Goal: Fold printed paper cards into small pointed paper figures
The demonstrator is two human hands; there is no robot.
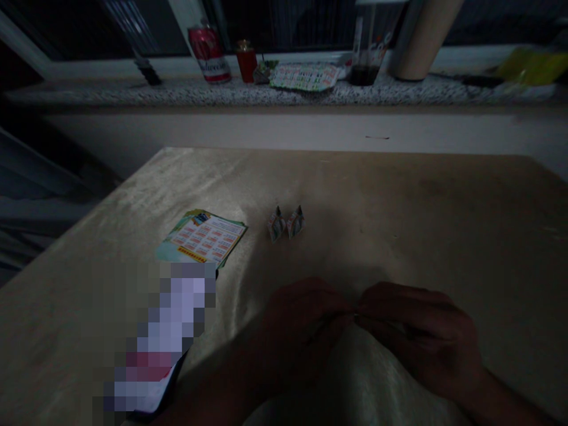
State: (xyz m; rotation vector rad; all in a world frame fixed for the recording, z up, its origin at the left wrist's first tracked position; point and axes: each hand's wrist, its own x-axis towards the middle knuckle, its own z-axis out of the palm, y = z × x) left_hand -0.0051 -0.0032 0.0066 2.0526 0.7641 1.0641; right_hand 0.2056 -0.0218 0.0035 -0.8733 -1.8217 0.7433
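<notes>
Two small folded paper pieces (296, 223) stood side by side near the middle of a pale table (444, 207), just beyond the person's hands. The left hand (306, 319) and right hand (426, 331) met at their fingertips, fingers pinched together; it was too dark to tell what, if anything, each gripped. Left of the folded pieces lay a fanned stack of printed cards (208, 236), with a blurred-out phone (164, 349) nearer the person. Behind the table, a speckled windowsill (177, 92) held a red can (210, 53) and a tall clear cup (366, 53) with dark liquid.
</notes>
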